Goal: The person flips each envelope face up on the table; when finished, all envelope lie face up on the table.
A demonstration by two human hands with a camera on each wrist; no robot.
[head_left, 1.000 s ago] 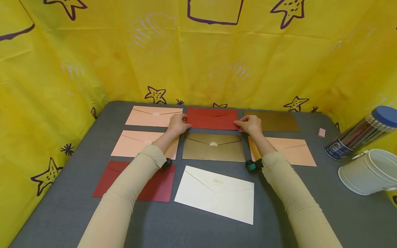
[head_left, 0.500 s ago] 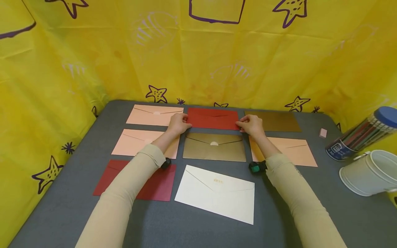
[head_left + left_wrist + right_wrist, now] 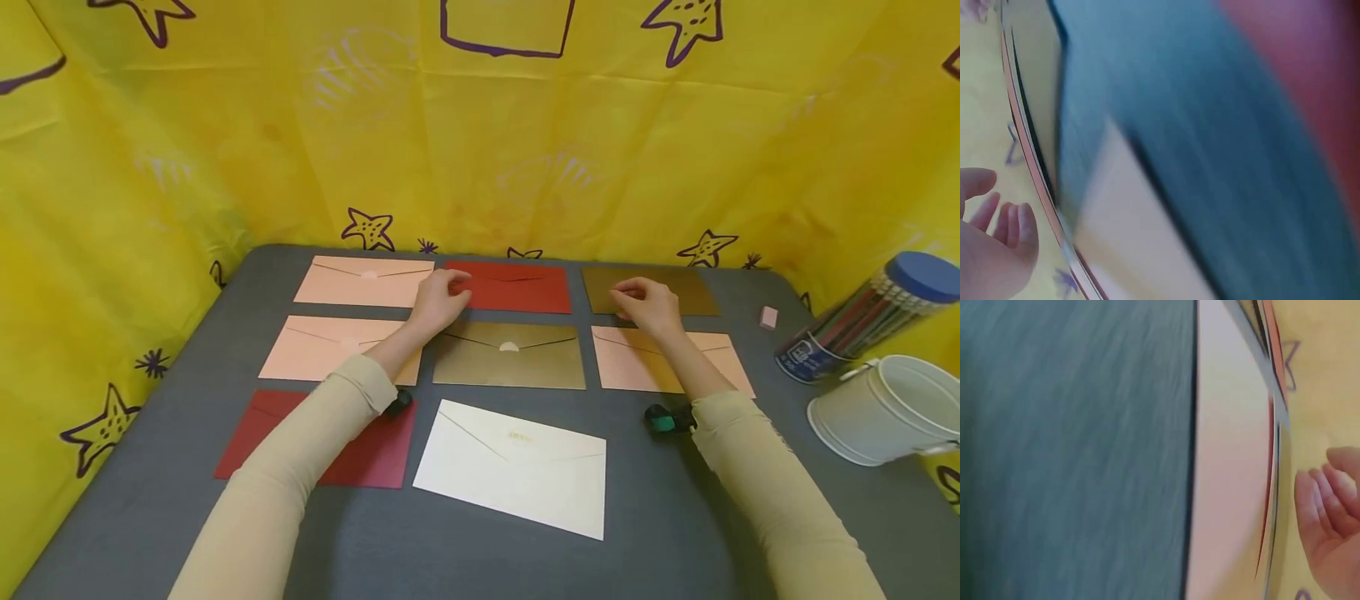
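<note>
My left hand (image 3: pixel 437 302) is over the left end of a red envelope (image 3: pixel 517 289) in the far row, its fingers loosely bent. In the left wrist view that hand (image 3: pixel 1000 240) holds nothing. My right hand (image 3: pixel 651 308) is over a brown-gold envelope (image 3: pixel 693 292) at the far right, near the top of a peach envelope (image 3: pixel 660 362). The right wrist view shows this hand (image 3: pixel 1334 515) with thumb and fingers apart and nothing between them. Pink envelopes (image 3: pixel 352 279) lie left of the red one. A gold envelope (image 3: pixel 510 367) lies below the red one.
A white envelope (image 3: pixel 513 475) lies slanted at the front, beside a dark red envelope (image 3: pixel 367 454) partly under my left forearm. At right stand a pencil tub (image 3: pixel 855 325) with a blue lid and a white bucket (image 3: pixel 855 417), with a small pink block (image 3: pixel 768 317) nearby.
My right hand has left the red envelope's right edge and moved right over the brown-gold envelope. My left hand has loosened from the left edge. The red envelope stays in place.
</note>
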